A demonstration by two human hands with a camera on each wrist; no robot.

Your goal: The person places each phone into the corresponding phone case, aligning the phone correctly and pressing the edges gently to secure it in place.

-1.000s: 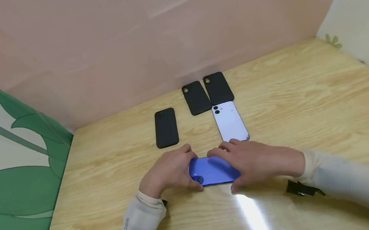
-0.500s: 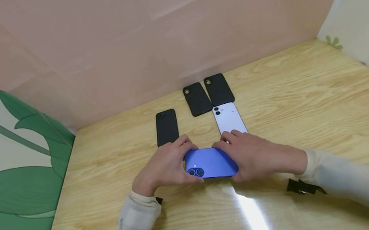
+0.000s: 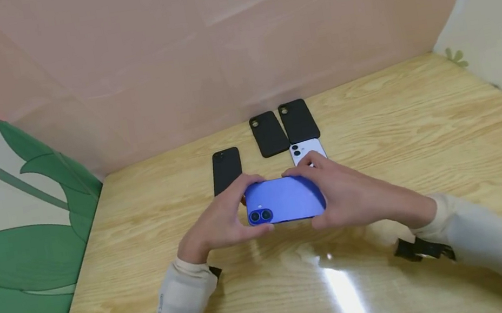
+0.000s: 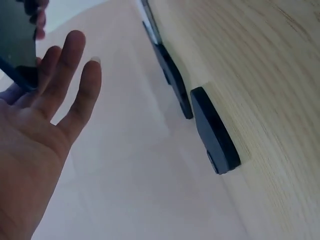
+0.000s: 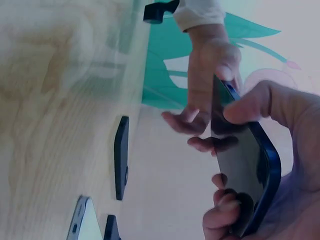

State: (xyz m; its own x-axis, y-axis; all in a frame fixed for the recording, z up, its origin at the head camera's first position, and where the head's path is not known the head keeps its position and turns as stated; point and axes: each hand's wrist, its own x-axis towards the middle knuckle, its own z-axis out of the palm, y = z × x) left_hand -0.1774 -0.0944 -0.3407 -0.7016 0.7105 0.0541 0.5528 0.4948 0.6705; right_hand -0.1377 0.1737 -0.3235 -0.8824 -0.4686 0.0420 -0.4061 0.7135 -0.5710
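Observation:
A blue smartphone (image 3: 282, 198) is held sideways above the table, its back with two camera lenses at the left end facing the head camera. My left hand (image 3: 221, 218) grips the camera end, thumb along the lower edge and index finger along the upper one. At the other end my right hand (image 3: 355, 192) pinches the phone the same way. The right wrist view shows the dark, glossy screen (image 5: 237, 160) on the side facing away. Some fingers (image 4: 80, 95) of the left hand stretch out free behind the phone.
Beyond the hands, a white smartphone (image 3: 307, 149) lies partly hidden by my right hand. Two black phone cases (image 3: 269, 133) lie side by side near the pink wall. A black phone-shaped piece (image 3: 226, 168) with a camera area lies on the wooden table (image 3: 142, 217) at left.
Both hands have raised the blue phone from the table, up and away from the body, and its back has tilted toward the head camera. The hands now overlap the white phone and the left black piece.

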